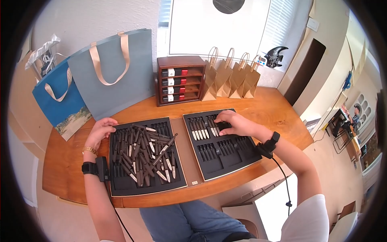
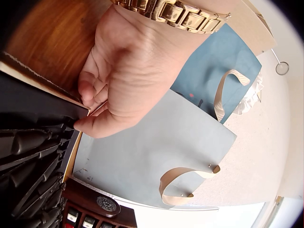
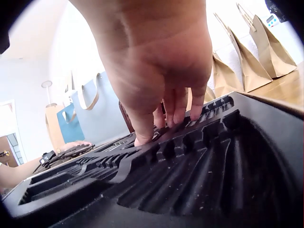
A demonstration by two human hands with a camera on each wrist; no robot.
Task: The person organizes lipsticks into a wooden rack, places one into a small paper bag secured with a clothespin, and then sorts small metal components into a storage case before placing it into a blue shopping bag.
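A person sits at a round-edged wooden table (image 1: 64, 161) with two black slotted trays side by side. Nearest the person, the left tray (image 1: 121, 189) holds a loose heap of small knives (image 1: 147, 155), dark handles and pale blades crossing at every angle. The left hand (image 1: 98, 131) rests at that tray's far left corner, fingers curled, the tips pinching the tray's edge in the left wrist view.

The right tray (image 1: 234, 161) has mostly empty grooves running front to back. Its far left block holds a short row of knives (image 1: 203, 129) laid neatly in slots, long axes pointing away from the person. The right hand (image 1: 234, 123) sits just to the right of that row, fingers bent down, tips touching the grooves; whether it holds a knife cannot be told. This hand is much the nearer to the sorted row.

Beyond stand a small wooden drawer cabinet (image 1: 179, 80), four brown paper bags (image 1: 229, 78) and two blue gift bags (image 1: 113, 72).
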